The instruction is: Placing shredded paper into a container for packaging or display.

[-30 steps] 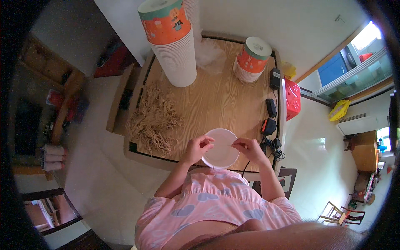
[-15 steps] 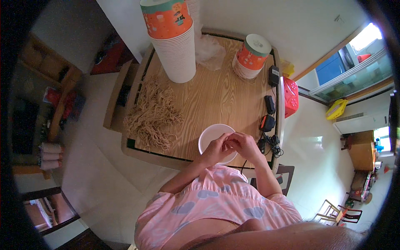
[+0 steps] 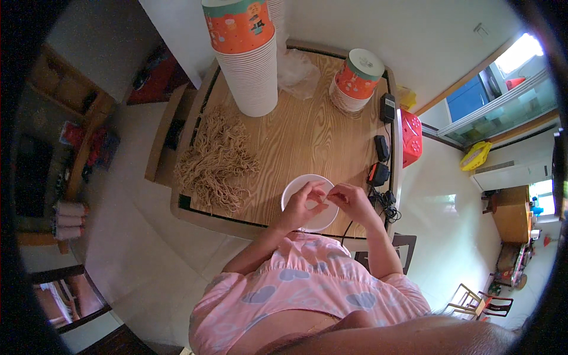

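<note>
A white paper bowl (image 3: pixel 290 189) stands at the table's near edge, right in front of me. Over it are both of my hands. My left hand (image 3: pixel 300 206) is above the bowl's left side, its fingers loosely curved and apart from the thumb, with nothing visible between them. Thumb and fingertips of my right hand (image 3: pixel 350 202) are pinched together above the bowl's right side; whatever they hold is too small to make out. To the left lies a loose heap of tan cords (image 3: pixel 219 160).
A tall stack of paper bowls (image 3: pixel 248 77) rises at the back left, with a clear plastic bag (image 3: pixel 297 74) beside it. A shorter orange-and-green stack (image 3: pixel 358 80) stands back right. Black adapters (image 3: pixel 381 148) and coiled cable (image 3: pixel 387 207) line the right edge.
My hands, close together over the bowl before, have drawn apart slightly. The left hand's fingers have spread, while the right hand stays pinched and has shifted a little right.
</note>
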A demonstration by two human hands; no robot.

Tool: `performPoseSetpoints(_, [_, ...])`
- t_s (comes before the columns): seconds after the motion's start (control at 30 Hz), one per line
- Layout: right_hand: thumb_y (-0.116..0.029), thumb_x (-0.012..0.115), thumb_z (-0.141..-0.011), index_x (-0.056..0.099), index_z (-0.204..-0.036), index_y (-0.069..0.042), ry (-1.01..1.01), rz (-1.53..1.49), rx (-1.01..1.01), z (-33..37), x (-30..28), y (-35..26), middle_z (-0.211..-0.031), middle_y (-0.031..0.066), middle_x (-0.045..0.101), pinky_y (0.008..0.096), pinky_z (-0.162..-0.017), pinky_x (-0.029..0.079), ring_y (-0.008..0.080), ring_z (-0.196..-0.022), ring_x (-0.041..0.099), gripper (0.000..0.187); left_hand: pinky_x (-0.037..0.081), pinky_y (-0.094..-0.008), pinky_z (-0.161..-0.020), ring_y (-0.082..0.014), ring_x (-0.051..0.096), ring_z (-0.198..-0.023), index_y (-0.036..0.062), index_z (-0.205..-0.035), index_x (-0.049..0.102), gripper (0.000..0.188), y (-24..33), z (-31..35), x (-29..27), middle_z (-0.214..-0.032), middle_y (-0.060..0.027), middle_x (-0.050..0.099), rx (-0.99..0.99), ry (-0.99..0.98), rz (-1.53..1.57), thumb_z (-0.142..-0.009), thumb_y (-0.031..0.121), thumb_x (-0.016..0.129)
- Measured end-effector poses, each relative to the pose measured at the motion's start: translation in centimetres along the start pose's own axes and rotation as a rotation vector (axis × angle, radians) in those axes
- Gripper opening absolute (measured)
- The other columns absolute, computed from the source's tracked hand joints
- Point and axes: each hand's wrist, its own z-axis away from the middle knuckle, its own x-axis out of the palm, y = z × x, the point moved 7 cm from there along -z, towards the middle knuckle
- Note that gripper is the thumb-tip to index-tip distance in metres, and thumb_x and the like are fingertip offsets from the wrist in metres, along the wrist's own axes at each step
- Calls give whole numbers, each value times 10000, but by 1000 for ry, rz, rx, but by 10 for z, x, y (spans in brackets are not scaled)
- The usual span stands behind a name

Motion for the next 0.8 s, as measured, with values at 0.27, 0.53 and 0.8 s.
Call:
performPoseSetpoints(0.27, [-76, 590, -768, 583, -820, 1, -19, 23, 47, -1, 0, -4, -757, 152, 583, 341, -585, 455, 308, -675, 580, 93, 435, -181, -590, -30, 525, -649, 26, -1076, 511, 343, -17, 2, 20, -712, 15, 560, -351, -220, 437, -770, 84, 655])
performPoseSetpoints(0.53, [-90, 589, -774, 591, -843, -3, -41, 53, 151, -2, -8, 2, -786, 159, 592, 347, -617, 468, 319, -718, 590, 111, 459, -204, -631, -55, 550, -663, 28, -972, 570, 238, -47, 11, 10, -706, -1, 597, -381, -77, 237, -765, 99, 664])
performPoseSetpoints(0.8, [-106, 594, -783, 593, -827, -2, 0, 41, 48, -5, -1, 4, -755, 147, 577, 334, -602, 457, 303, -679, 577, 113, 445, -198, -600, -59, 528, -610, 34, -867, 598, 133, -17, -5, 15, -649, 2, 579, -320, -45, 420, -764, 93, 659])
